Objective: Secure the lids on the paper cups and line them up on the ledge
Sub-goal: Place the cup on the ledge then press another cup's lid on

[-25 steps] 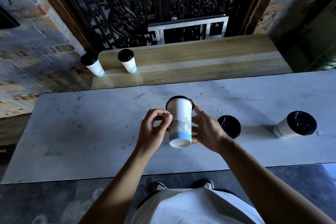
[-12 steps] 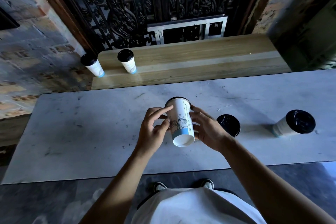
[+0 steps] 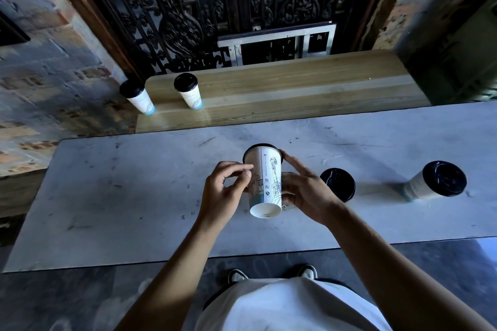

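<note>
A white paper cup [image 3: 265,180] with line drawings and a black lid on its far end is held tilted above the marble table [image 3: 134,196], its base toward me. My left hand [image 3: 224,191] grips its left side and my right hand [image 3: 304,193] its right, fingers reaching the lid rim. Right of my hands stand two more lidded cups: one seen almost from above [image 3: 337,184], another [image 3: 435,181] further right. Two lidded cups [image 3: 138,97] [image 3: 188,91] stand upright at the left end of the wooden ledge [image 3: 295,91].
A dark ornate iron grille [image 3: 228,8] rises behind the ledge. Brick walls flank it left and right. The table's near edge runs just in front of my body, with my shoes below it.
The held cup has turned about its axis in my hands, bringing the printed seam to face me. My fingers have shifted on its sides. The other cups stayed put.
</note>
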`<state>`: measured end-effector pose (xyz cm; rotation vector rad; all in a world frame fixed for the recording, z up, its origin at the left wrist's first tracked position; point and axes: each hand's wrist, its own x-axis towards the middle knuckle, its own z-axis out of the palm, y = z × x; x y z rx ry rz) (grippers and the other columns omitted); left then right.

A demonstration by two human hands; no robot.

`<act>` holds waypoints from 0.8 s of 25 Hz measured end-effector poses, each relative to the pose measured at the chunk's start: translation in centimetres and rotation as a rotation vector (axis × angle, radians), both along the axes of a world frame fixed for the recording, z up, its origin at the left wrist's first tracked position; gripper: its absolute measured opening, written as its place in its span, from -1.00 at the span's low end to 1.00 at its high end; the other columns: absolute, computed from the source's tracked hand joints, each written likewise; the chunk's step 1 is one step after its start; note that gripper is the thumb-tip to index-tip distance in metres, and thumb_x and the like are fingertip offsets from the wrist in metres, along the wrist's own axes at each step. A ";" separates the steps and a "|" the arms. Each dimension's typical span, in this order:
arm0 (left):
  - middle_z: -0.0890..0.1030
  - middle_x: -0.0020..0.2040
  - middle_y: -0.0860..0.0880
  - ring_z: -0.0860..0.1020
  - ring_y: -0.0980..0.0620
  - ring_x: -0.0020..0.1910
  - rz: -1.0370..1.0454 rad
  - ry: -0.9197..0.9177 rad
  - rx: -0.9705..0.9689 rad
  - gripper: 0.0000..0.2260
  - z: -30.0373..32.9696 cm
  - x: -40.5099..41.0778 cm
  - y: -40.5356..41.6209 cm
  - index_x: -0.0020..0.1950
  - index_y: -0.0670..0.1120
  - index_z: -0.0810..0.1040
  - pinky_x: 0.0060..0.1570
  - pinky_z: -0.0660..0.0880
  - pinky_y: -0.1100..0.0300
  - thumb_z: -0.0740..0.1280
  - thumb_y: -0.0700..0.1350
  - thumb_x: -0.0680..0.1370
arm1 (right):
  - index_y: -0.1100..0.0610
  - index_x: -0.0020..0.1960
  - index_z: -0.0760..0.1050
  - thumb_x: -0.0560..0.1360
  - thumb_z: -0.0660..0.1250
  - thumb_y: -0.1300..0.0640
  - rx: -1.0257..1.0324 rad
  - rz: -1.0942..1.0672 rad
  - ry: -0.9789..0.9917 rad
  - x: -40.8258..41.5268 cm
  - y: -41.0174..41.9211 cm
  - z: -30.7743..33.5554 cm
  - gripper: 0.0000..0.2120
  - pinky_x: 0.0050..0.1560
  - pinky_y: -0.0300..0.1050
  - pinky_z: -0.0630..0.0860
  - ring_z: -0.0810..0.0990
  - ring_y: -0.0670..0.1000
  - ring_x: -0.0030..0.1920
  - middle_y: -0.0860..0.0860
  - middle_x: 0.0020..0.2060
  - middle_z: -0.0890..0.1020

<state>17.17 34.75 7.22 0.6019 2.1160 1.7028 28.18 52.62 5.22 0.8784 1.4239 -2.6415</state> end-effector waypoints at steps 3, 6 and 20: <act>0.69 0.04 -0.06 0.66 0.16 0.01 0.030 -0.033 -0.011 -0.90 0.0 0.2 0.1 0.00 -0.12 0.69 -0.04 0.57 0.33 0.48 -0.12 0.53 | -0.05 0.55 0.34 0.62 0.24 0.37 -0.013 -0.042 0.013 0.0 -0.2 -0.2 -0.42 -0.25 -0.04 0.62 0.63 0.14 -0.20 0.24 -0.07 0.62; 0.69 -0.03 -0.04 0.65 0.16 -0.05 0.033 -0.142 -0.016 -0.81 0.1 0.4 0.0 0.02 -0.16 0.63 -0.19 0.60 0.28 0.51 -0.09 0.51 | 0.05 0.57 0.31 0.62 0.27 0.35 -0.021 -0.054 0.021 0.0 0.0 -0.3 -0.44 -0.24 -0.03 0.61 0.62 0.15 -0.15 0.23 0.00 0.64; 0.72 -0.01 -0.11 0.69 0.00 -0.16 0.036 -0.290 -0.025 -0.83 0.1 0.6 -0.2 0.04 0.01 0.58 -0.33 0.63 0.12 0.37 -0.15 0.46 | 0.15 0.49 0.42 0.35 0.58 -0.03 0.018 -0.044 0.003 -0.4 -0.3 -0.9 -0.23 -0.20 0.03 0.48 0.53 0.24 -0.08 0.35 0.23 0.62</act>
